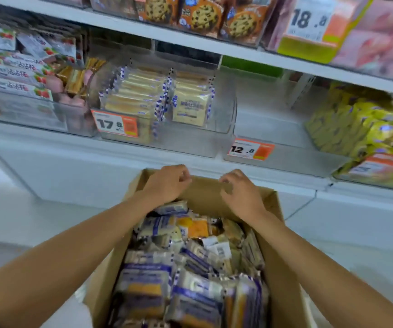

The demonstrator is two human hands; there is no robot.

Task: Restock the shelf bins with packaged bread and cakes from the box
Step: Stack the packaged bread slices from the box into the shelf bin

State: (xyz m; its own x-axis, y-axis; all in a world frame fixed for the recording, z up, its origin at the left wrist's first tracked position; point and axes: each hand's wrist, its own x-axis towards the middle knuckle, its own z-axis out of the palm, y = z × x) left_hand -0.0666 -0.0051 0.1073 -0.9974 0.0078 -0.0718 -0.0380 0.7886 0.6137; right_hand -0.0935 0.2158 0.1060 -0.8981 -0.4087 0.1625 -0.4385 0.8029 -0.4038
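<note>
A brown cardboard box (283, 275) stands below me, full of several blue-and-white packaged cakes (190, 280). My left hand (167, 183) and my right hand (243, 195) hover over the box's far end, fingers curled loosely, and I see nothing held in either. On the shelf above, a clear bin (224, 119) tagged 17.8 holds two rows of the same pale packaged cakes (143, 95). To its right a clear bin (285, 159) tagged 12.8 holds nothing.
A bin of strawberry-print packs (13, 74) sits at the left and yellow packs (366, 129) fill a bin at the right. Cookie packs (202, 15) line the upper shelf. White floor tiles (25, 209) surround the box.
</note>
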